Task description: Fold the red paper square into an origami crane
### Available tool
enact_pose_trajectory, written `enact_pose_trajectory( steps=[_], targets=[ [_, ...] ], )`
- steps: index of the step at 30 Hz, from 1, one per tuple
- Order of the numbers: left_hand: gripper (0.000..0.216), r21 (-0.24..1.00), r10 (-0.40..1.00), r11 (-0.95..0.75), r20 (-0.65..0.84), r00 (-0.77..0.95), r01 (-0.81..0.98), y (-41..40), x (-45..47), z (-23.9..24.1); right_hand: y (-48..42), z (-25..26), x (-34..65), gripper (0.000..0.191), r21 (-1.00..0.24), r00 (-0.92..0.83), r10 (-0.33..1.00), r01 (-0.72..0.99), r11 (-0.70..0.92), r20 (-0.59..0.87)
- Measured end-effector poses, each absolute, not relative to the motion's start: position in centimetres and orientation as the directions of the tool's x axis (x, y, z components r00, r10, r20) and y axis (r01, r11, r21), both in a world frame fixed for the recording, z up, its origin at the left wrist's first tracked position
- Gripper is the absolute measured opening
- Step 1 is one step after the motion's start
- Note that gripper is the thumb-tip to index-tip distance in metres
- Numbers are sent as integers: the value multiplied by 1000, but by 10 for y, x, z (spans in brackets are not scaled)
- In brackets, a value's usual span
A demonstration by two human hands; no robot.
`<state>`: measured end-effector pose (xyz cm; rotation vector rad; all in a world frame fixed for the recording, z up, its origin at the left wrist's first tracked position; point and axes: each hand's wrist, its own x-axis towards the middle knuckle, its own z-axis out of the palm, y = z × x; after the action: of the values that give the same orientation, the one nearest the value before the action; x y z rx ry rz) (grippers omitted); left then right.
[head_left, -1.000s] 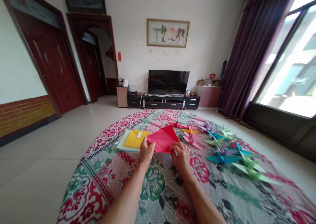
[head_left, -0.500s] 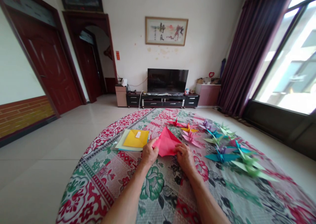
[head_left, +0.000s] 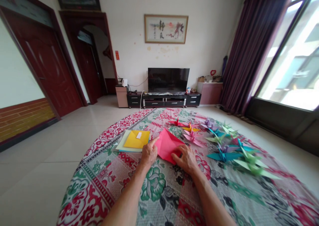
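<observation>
A folded red paper [head_left: 167, 144] lies flat on the flowered cloth [head_left: 159, 189] in front of me. My left hand [head_left: 149, 153] rests at the paper's left corner, index finger stretched onto its edge and the other fingers curled. My right hand [head_left: 185, 158] lies flat on the paper's near right edge, fingers spread and pressing down. Left of my hands sits a stack of coloured paper sheets [head_left: 134, 140] with a yellow sheet on top.
Several folded paper cranes [head_left: 221, 143] in pink, yellow, purple, green and teal lie on the cloth to the right. Tiled floor [head_left: 37, 172] surrounds the cloth. A TV [head_left: 168, 80] on a low cabinet stands at the far wall, dark curtains [head_left: 249, 50] at right.
The red paper was held up as a larger sheet between both hands; now it is folded smaller and pressed flat on the cloth, with both hands lowered onto it.
</observation>
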<state>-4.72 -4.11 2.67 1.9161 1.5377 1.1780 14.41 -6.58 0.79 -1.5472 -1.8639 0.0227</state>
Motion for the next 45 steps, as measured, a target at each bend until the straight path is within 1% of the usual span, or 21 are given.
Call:
enact_pose_trajectory(
  steps=[5,8,11,14,17,20,23,25,30,34,37,39,41,43,45],
  targets=[
    [47,779,944,-268,331,-8,567,-41,-51,32,-66,4,147,21,-429,-77,877,850,307,475],
    [45,774,944,-276,328,10,570,-40,-54,31,-64,2,148,26,-444,-71,880,843,304,470],
    [43,717,925,-351,366,103,602,-37,-56,26,-62,1,150,30,-471,-58,871,823,318,487],
    [46,660,907,-412,362,214,628,-34,-60,20,-61,2,151,34,-501,-23,857,804,322,515],
    [52,636,897,-440,332,290,634,-32,-65,20,-60,2,152,35,-515,-1,850,795,320,526],
    [51,631,892,-452,314,325,630,-32,-67,23,-61,5,150,33,-518,14,838,792,324,546],
    [45,599,888,-459,334,317,656,-34,-64,25,-64,10,148,25,-498,33,813,805,323,581],
    [41,553,888,-452,354,294,700,-34,-60,25,-66,14,146,21,-465,32,796,826,320,605],
    [39,432,866,-444,432,252,785,-36,-46,20,-67,18,145,26,-409,-51,801,839,358,597],
    [39,405,870,-388,458,183,828,-39,-36,20,-65,18,146,25,-410,-87,806,826,387,585],
    [38,446,883,-419,403,240,791,-43,-34,22,-67,19,146,26,-417,-70,811,830,371,582],
    [36,497,879,-468,347,326,731,-46,-36,26,-68,20,147,27,-421,-56,830,842,338,555],
    [33,537,866,-499,275,418,680,-48,-41,31,-70,21,148,28,-427,-53,866,854,297,498],
    [29,542,864,-488,187,468,684,-50,-46,36,-70,20,150,29,-437,-54,901,861,261,431],
    [32,525,863,-474,118,491,707,-50,-53,41,-69,19,152,31,-446,-59,920,861,242,387]
  ],
)
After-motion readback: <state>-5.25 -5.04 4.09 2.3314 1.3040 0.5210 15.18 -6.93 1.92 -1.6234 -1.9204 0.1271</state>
